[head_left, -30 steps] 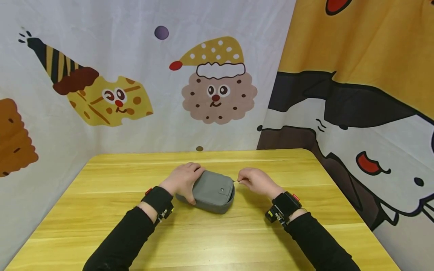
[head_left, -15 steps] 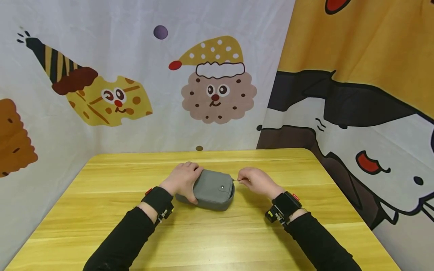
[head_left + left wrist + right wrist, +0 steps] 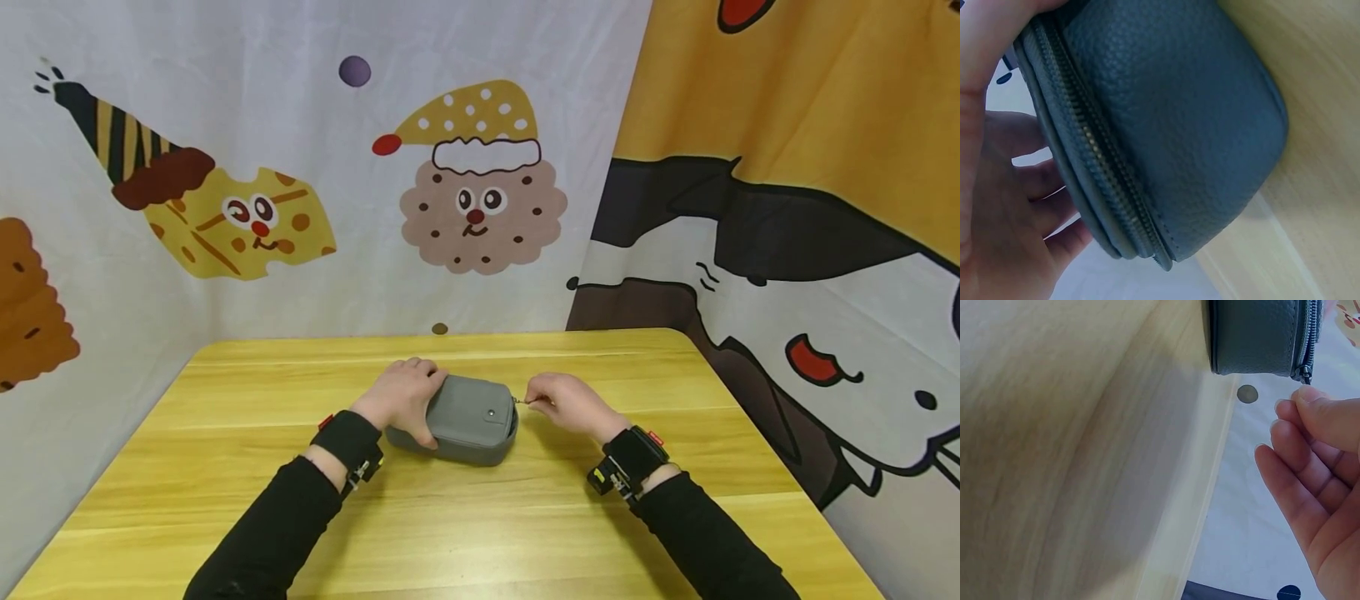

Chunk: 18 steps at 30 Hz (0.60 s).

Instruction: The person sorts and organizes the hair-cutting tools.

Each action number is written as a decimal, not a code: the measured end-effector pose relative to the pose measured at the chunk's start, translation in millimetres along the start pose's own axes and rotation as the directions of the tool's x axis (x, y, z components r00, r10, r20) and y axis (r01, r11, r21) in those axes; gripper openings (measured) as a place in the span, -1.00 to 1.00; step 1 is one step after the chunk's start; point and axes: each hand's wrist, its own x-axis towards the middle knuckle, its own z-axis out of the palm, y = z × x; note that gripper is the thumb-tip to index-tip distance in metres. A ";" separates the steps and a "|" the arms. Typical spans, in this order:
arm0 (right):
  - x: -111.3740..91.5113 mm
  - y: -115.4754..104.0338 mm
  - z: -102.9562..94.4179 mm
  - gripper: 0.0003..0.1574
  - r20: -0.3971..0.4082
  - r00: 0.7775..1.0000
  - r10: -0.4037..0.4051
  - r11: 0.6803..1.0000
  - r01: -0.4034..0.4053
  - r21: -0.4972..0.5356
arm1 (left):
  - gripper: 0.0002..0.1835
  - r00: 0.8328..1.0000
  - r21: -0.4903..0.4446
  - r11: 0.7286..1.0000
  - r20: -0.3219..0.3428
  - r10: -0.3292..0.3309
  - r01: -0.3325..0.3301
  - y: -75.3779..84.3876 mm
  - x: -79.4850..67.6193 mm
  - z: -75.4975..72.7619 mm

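A grey leather-look zip pouch (image 3: 471, 410) with a small snap tab on its lid lies on the wooden table. My left hand (image 3: 401, 400) grips its left end, thumb along the near side and fingers over the far side. At the pouch's far right corner, my right hand (image 3: 568, 403) pinches the zipper pull (image 3: 1305, 377) between thumb and index finger, the other fingers loosely bent. The left wrist view shows the zipper teeth (image 3: 1094, 140) running along the pouch's side beneath the lid edge. What is inside the pouch is hidden.
The yellow wooden table (image 3: 465, 533) spreads around the pouch, its far edge close to a hanging white cloth (image 3: 315, 308) with cartoon prints. To the right hangs another printed cloth (image 3: 810, 225). Black wrist-worn cameras sit on both wrists.
The pouch has shifted slightly away from the person and a touch left, with the left hand still on it. The right hand stays almost in place at the zipper pull.
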 end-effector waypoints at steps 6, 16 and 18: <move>-1.1 -2.1 -0.5 -0.94 -0.007 1.000 0.001 1.000 -0.001 0.012 | 0.18 1.000 -0.008 1.000 -0.001 0.004 -0.004 0.0 -0.4 -3.1; -1.1 -6.8 -2.9 -0.95 0.003 1.000 0.009 1.000 -0.010 0.022 | 0.20 1.000 0.010 1.000 0.006 -0.016 0.016 -0.2 1.4 -1.3; -0.5 -6.6 -2.2 -0.94 -0.005 1.000 0.011 1.000 -0.011 0.020 | 0.20 1.000 0.018 0.999 0.008 -0.028 0.028 0.2 1.6 -0.6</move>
